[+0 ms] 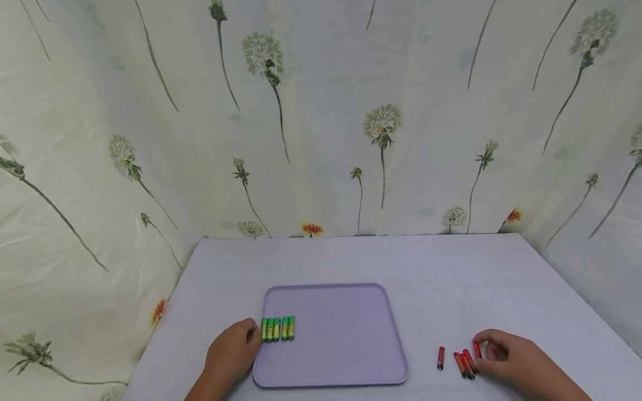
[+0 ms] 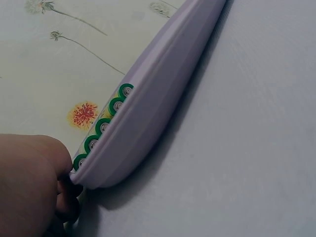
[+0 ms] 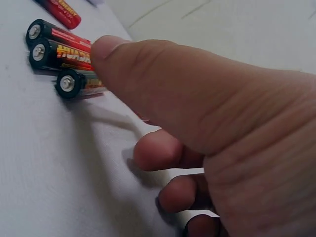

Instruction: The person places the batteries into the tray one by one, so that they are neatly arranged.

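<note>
Five green batteries (image 1: 277,329): I see them side by side along the left of the lavender tray (image 1: 346,337), a narrow gap parting the third from the fourth; lying parallel, they probably check one another's rolling.
Tray wall: raised all round, which I judge useful for keeping loose cylinders in on the pale desk (image 1: 451,278).
Left hand (image 1: 233,350): curled on the tray's left rim, right beside the green row; I read this hold as steadying the tray.
Right hand (image 1: 521,359): thumb and forefinger pinch one red battery (image 1: 477,350) to the right of the tray, a fingertip grip that suits so slim a thing; I cannot tell whether it is lifted.
Red trio (image 1: 466,362): together on the desk just beside that thumb, perhaps bunched for easy reach.
Lone red cell (image 1: 441,358): apart from the others, between tray and trio.
</note>
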Motion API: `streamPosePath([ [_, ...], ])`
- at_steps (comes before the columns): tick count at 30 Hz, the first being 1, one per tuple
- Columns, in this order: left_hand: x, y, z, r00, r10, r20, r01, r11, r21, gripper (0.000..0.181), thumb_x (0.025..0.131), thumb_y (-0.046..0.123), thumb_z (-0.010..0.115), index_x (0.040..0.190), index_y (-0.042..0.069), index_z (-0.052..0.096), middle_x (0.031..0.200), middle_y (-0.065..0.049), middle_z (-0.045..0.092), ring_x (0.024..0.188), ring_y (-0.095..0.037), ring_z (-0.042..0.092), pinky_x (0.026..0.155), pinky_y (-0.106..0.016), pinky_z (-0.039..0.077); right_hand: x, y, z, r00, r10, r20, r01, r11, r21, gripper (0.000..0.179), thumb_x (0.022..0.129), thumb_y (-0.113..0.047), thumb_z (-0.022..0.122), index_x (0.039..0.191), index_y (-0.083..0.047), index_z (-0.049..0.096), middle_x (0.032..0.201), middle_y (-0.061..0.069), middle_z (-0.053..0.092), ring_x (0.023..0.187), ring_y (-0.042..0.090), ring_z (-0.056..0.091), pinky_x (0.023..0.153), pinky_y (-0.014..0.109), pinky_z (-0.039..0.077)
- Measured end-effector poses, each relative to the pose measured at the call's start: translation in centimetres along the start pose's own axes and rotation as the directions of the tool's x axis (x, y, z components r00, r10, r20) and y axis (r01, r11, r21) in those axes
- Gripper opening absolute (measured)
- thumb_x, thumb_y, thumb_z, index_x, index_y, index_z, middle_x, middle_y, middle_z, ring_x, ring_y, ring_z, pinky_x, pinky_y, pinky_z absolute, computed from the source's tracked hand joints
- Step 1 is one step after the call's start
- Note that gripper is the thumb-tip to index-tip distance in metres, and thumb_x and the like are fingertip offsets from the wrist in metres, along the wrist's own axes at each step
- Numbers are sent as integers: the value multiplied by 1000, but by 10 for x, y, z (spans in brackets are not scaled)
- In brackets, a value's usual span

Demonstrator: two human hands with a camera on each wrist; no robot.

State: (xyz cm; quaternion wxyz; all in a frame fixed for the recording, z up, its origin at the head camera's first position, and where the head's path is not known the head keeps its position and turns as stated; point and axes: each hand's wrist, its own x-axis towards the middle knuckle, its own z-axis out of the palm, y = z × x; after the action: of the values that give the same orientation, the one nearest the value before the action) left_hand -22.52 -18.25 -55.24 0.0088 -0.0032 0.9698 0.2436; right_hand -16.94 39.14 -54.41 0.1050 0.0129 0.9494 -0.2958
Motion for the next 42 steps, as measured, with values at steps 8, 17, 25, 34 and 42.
streamPosePath([
  [8, -1, -1, 0, 1000, 3, -3, -3, 1000, 1, 19, 99, 28, 63, 82, 21, 61, 70, 6, 55, 65, -13, 49, 59, -33, 38, 5, -13, 1, 997, -18, -72, 12, 996, -92, 48, 82, -49, 85, 116, -19, 69, 79, -4, 57, 68, 4, 49, 62, 25, 39],
  [17, 0, 1, -2, 1000, 20, -5, -20, 1000, -5, 18, 100, 27, 63, 82, 21, 62, 70, 6, 55, 65, -13, 49, 59, -33, 38, 13, -35, -8, 993, -77, -87, 65, 988, -137, 53, 82, -51, 85, 119, -16, 69, 80, -5, 57, 70, 5, 48, 61, 26, 41],
  [25, -1, 1, -2, 1000, 5, -6, -5, 1000, -12, 19, 99, 27, 62, 81, 21, 61, 70, 6, 54, 64, -13, 48, 58, -33, 37, 24, -64, -11, 988, -130, -78, 119, 984, -132, 53, 84, -48, 85, 122, -16, 68, 83, -7, 58, 76, 9, 51, 60, 27, 44],
  [34, -2, 2, 1, 1000, -8, 2, 8, 999, -33, 19, 99, 28, 62, 81, 21, 61, 69, 5, 53, 65, -13, 48, 58, -33, 36, 38, -93, -8, 973, -223, -57, 216, 971, -105, 52, 86, -47, 84, 125, -15, 68, 84, -8, 59, 81, 10, 52, 61, 27, 46],
  [42, 0, 0, 1, 1000, 2, 2, -2, 1000, -18, 19, 99, 28, 63, 82, 21, 62, 70, 6, 54, 64, -13, 48, 58, -33, 36, 50, -117, 2, 956, -284, -71, 274, 954, -124, 48, 88, -42, 83, 125, -15, 68, 84, -12, 59, 81, 10, 52, 65, 28, 46],
])
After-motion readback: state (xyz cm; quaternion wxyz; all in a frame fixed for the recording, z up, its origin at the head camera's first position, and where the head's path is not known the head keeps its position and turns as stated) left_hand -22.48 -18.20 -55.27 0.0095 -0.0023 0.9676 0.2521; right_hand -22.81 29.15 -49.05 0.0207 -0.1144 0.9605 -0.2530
